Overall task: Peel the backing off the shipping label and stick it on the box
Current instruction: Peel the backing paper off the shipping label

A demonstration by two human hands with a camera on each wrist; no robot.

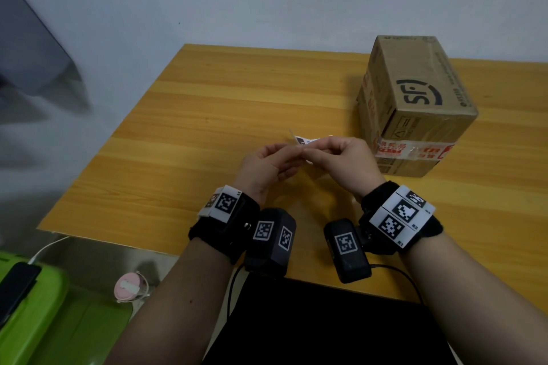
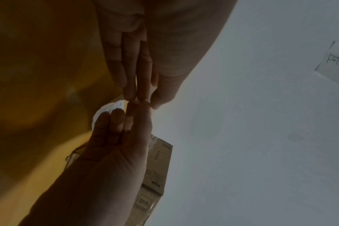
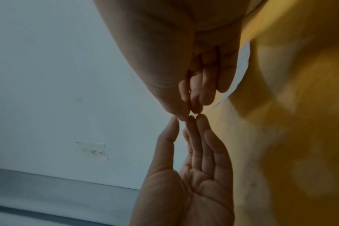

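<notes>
The shipping label point(image 1: 305, 141), small and white with black print, is held above the wooden table point(image 1: 237, 104) between my two hands. My left hand point(image 1: 296, 149) pinches its left end with thumb and long fingers. My right hand point(image 1: 309, 152) pinches it from the right, fingers curled. A thin pale edge sticks up above the pinch. In the left wrist view the label point(image 2: 108, 108) shows behind the right hand's fingers point(image 2: 116, 116). The right wrist view shows its white edge point(image 3: 244, 61). The brown cardboard box point(image 1: 415, 104) stands on the table at the right, apart from both hands.
The wall runs close behind the table, with a paper note point(image 3: 93, 150) taped to it. Left of the table, lower down, are a green bin point(image 1: 44, 320) with a phone point(image 1: 14, 284) on it, a pink round object point(image 1: 130, 287) and a white cable.
</notes>
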